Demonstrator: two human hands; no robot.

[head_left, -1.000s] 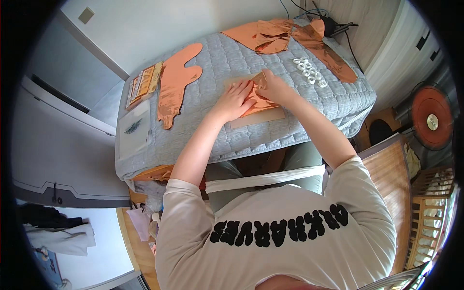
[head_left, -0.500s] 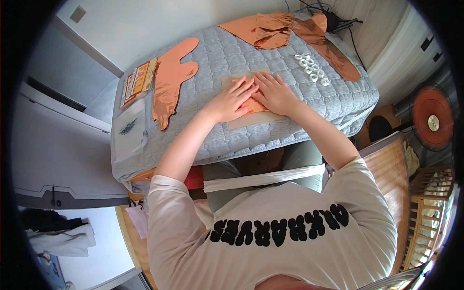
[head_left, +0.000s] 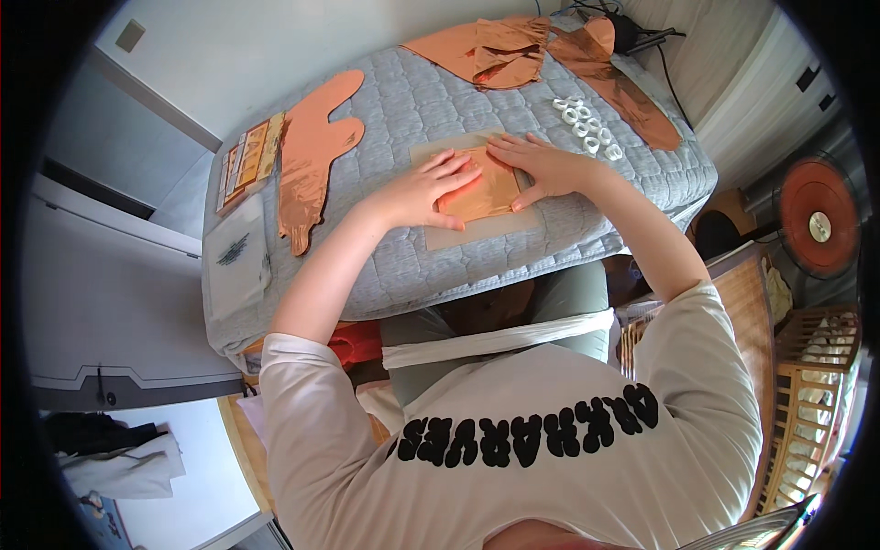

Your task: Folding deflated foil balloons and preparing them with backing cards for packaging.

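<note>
Copper foil packet (head_left: 492, 189): found seemingly folded squarish on a pale sheet (head_left: 449, 239) atop the quilted mattress (head_left: 394, 266). Rested left hand (head_left: 423, 194) on its left side, right hand (head_left: 550, 171) along its right edge, fingers apart, clamping nothing. Saw one larger foil shape (head_left: 314, 147), well leftward, lying unfolded.
</note>
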